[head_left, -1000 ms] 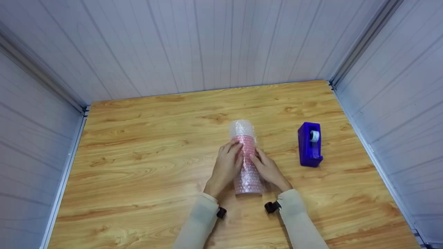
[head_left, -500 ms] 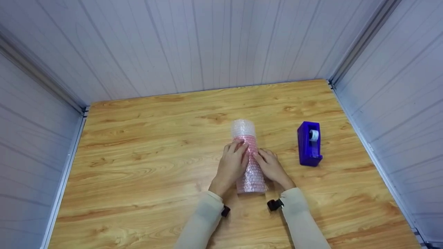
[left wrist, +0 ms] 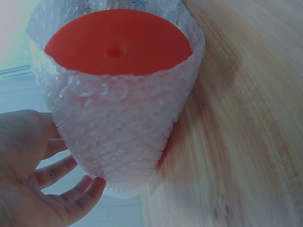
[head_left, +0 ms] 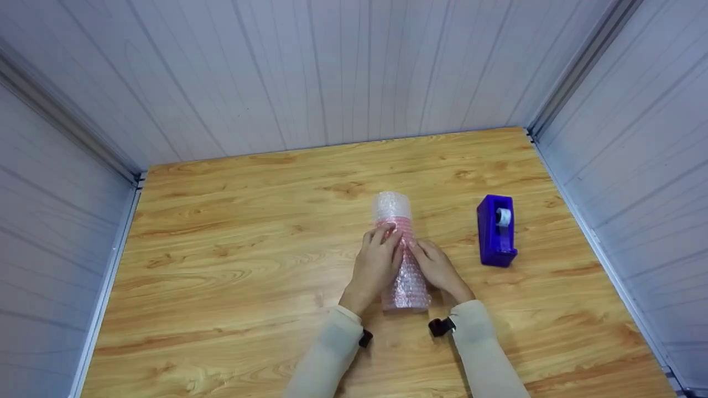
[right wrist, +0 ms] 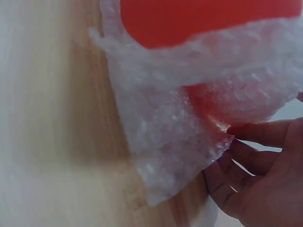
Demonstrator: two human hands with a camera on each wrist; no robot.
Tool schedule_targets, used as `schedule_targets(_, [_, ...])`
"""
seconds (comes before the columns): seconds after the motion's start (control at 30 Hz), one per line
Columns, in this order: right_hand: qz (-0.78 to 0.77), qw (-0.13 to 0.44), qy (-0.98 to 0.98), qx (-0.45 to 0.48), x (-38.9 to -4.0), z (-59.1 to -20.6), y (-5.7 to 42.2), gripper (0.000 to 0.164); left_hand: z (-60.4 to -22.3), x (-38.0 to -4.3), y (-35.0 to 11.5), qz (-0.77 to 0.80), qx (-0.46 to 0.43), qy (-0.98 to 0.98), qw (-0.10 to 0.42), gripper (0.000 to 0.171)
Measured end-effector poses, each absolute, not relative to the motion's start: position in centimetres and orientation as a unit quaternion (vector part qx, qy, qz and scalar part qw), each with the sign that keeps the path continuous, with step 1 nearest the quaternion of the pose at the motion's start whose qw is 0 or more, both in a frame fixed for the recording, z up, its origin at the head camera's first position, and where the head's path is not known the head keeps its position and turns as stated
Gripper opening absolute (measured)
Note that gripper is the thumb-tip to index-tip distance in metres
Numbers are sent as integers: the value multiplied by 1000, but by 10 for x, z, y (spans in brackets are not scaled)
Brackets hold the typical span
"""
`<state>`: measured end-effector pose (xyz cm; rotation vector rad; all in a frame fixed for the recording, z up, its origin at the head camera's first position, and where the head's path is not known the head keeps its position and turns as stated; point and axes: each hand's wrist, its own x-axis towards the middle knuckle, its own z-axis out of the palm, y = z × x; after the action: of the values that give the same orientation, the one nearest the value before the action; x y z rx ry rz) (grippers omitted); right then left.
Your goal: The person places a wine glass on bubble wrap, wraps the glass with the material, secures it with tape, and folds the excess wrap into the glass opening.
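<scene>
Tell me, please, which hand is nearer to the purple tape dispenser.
Right. The right hand touches the bubble-wrapped roll, left of the tape dispenser and apart from it; the left hand, also on the roll, is farther left.

Glossy, bumpy plastic bubble wrap (left wrist: 113, 118), smooth matt red cylinder (left wrist: 128, 33), and wood-grained tabletop (head_left: 232, 249).

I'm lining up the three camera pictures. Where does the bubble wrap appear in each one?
Head: bubble wrap just right of centre, mostly below mid-height.
Left wrist: bubble wrap left of centre, from the top edge to well below the middle.
Right wrist: bubble wrap from the middle to the right edge, reaching near the bottom.
Shared landmark: the wood-grain tabletop, right of the wrap in the left wrist view, left of it in the right.
</scene>
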<state>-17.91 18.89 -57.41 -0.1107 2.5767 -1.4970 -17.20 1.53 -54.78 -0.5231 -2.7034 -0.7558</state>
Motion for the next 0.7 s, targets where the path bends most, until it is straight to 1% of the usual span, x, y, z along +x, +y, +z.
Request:
schedule_targets(0.23, [-522,111,845,9,-177,-573,188,55,-549,-172,16,-260,-183,-935,156,32])
schedule_targets(0.3, [-534,113,837,19,-176,-573,188,56,-549,-172,16,-260,-183,-935,157,32])
schedule_targets(0.5, [-561,101,821,28,-175,-573,187,53,-550,-175,16,-274,-188,-930,155,32])
schedule_targets(0.7, [-568,88,818,31,-173,-571,188,49,-550,-176,11,-327,-191,-914,148,32])
